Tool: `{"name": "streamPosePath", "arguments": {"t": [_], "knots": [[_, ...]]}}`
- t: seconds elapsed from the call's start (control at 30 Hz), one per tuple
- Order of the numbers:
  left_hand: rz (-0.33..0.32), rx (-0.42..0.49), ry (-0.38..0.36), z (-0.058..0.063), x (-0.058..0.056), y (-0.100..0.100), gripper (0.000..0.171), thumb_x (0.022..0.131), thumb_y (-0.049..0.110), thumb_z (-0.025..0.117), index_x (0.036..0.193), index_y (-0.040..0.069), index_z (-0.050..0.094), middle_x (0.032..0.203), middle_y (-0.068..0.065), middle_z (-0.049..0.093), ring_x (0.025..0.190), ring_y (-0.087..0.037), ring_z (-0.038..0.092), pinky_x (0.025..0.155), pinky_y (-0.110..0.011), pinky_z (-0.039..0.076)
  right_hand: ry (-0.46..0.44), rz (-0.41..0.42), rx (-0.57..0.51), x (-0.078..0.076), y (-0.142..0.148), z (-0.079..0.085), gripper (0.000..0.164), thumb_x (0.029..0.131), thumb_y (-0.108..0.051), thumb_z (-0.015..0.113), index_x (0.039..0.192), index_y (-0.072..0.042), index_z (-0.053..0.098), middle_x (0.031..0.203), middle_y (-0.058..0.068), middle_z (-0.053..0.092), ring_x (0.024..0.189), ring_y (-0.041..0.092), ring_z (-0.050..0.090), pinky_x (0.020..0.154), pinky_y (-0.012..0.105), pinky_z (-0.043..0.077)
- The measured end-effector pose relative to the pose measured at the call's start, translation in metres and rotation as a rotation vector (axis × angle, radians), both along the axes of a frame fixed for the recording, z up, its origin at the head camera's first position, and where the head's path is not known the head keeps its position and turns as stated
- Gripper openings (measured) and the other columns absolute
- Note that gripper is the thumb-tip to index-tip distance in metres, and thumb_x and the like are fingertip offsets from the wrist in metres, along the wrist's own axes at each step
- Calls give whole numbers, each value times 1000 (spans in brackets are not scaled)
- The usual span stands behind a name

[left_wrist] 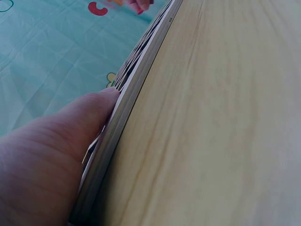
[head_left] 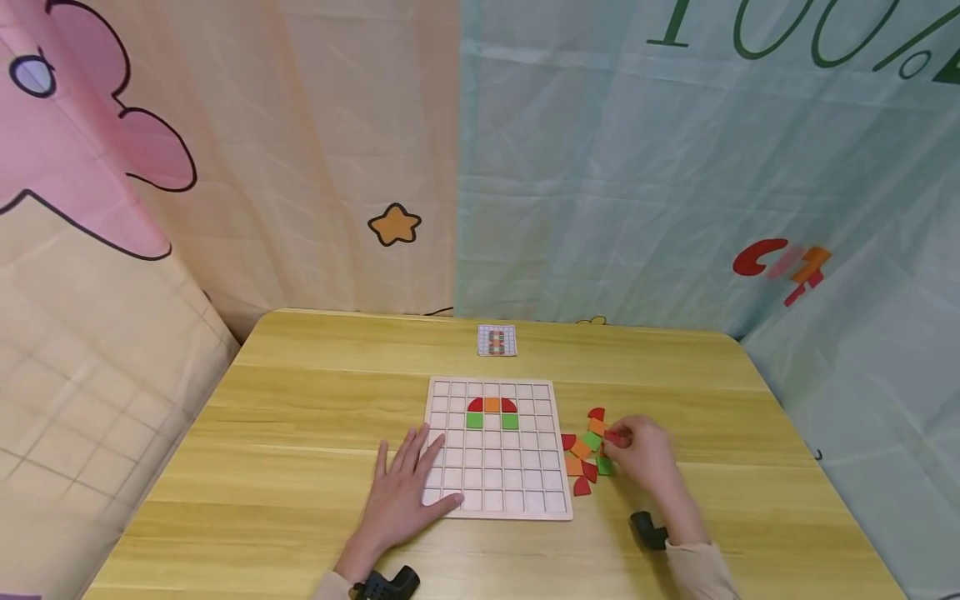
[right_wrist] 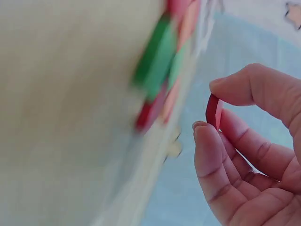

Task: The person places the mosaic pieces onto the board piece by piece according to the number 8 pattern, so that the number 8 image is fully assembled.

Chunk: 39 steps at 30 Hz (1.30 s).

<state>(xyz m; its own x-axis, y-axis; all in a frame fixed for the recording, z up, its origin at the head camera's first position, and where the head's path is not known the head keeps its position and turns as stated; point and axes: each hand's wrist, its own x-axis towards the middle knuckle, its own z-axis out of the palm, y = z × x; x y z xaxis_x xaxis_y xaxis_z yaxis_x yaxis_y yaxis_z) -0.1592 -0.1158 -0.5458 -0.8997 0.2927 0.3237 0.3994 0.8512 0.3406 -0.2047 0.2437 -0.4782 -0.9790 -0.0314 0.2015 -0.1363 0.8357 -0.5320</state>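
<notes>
Right hand [head_left: 647,450] pinches red piece [right_wrist: 214,112] by the pile [head_left: 592,442], right of centre; fingertip grip could slip. Left hand [head_left: 401,493], fingers spread, rests on board [head_left: 498,479], lower centre; a bump might shift the laid tiles [head_left: 492,405].

A partly cropped green "100%" [head_left: 816,33] stands on the blue curtain [head_left: 600,183].

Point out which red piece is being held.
The red piece pinched in the right hand; the other visible red pieces lie unheld, beside or on the grid board.
</notes>
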Motion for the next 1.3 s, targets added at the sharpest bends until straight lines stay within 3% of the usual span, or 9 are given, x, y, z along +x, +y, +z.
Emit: {"name": "streamPosePath", "arguments": {"t": [0.33,0.53,0.7,0.83,1.3], "knots": [[5,-7,11,-2,-1,0,87,81,68,55,146,13,39,152,-14,27,139,-33,21,107,-62,4,-68,169,-106,-9,-68,11,17,73,-6,81,83,-7,67,76,0,53,67,15,49,57,25,46],[7,1,3,1,0,1,86,81,66,57,145,12,39,152,-15,27,139,-34,22,107,-62,5,-111,334,-101,-20,-106,9,13,74,-10,81,81,-8,70,72,-2,57,64,13,49,55,23,45],[9,-11,-26,1,-1,0,86,81,67,56,147,14,38,153,-14,25,140,-32,19,108,-60,2,-207,442,-150,-32,-129,3,12,75,-13,81,80,-9,70,70,-6,58,61,12,51,54,24,45],[5,-14,-18,0,-1,0,85,82,68,54,146,14,38,153,-13,26,140,-32,19,108,-60,3,-253,454,-150,-38,-143,0,14,75,-13,82,78,-9,69,68,-7,58,61,11,50,55,24,45],[-2,-16,-14,0,-3,0,86,81,68,55,146,14,38,153,-13,25,140,-32,20,108,-60,2,-248,394,-63,-43,-165,-4,16,73,-9,82,72,-7,66,66,-5,56,62,11,50,58,25,46]]}}
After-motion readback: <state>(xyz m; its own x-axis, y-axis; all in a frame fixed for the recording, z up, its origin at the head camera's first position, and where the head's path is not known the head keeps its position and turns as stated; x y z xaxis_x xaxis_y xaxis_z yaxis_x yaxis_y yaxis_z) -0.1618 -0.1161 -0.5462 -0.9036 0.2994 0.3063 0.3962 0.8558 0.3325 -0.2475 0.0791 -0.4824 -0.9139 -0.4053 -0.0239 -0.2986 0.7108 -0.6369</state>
